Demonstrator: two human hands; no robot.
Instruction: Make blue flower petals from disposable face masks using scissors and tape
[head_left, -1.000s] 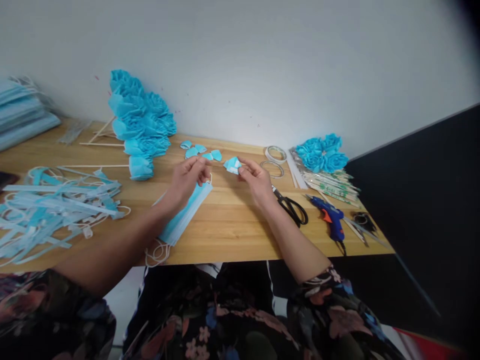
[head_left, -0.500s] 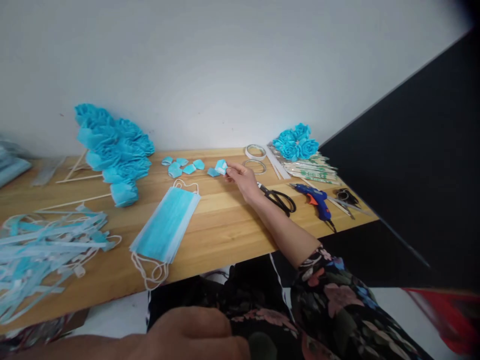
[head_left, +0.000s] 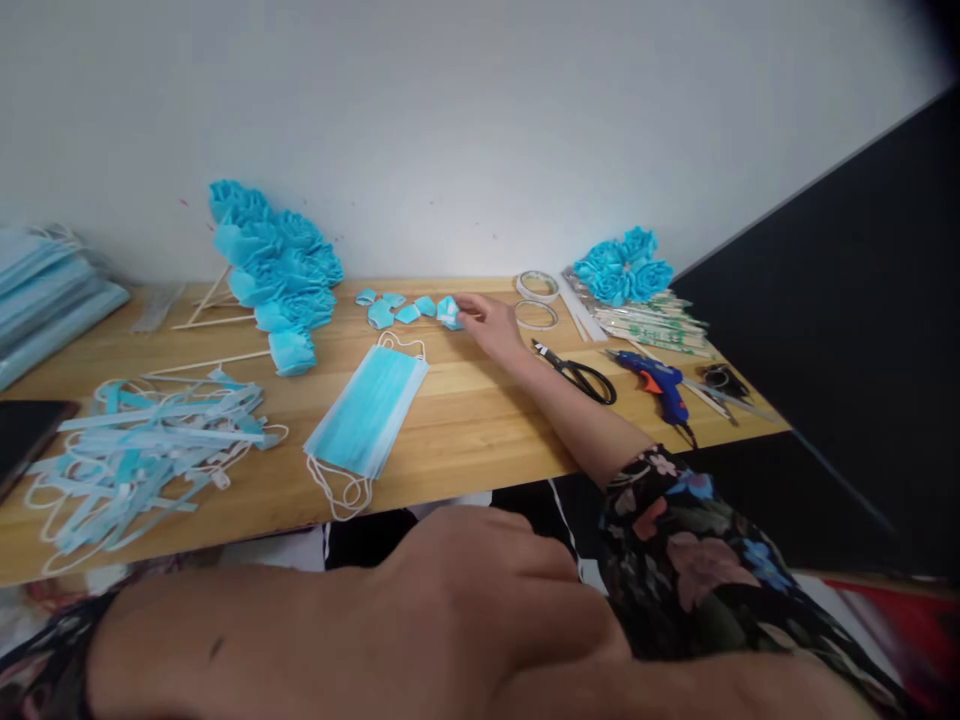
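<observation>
At the back of the table, my right hand (head_left: 487, 325) pinches a small blue-and-white petal-shaped piece (head_left: 448, 311) of mask fabric between thumb and fingers. Several similar cut blue petals (head_left: 381, 315) lie just left of it. My left hand (head_left: 487, 590) is large and close to the camera at the bottom, its fingers curled in. Its fingertips are hidden, so anything inside it cannot be made out. A flat blue face mask (head_left: 367, 405) with white ear loops lies on the table beyond this hand.
Blue fabric flowers (head_left: 281, 265) on sticks stand left, above a heap of cut mask strips (head_left: 150, 450). Folded masks (head_left: 52, 295) and a dark phone-like slab (head_left: 26, 435) are far left. Scissors (head_left: 577, 375), tape rolls (head_left: 537, 287), a glue gun (head_left: 656, 385) and more flowers (head_left: 622, 265) are right.
The view has shifted, showing more of the table's left side. My left hand has risen further into view. My right hand has brought the petal down close to the tabletop beside the others.
</observation>
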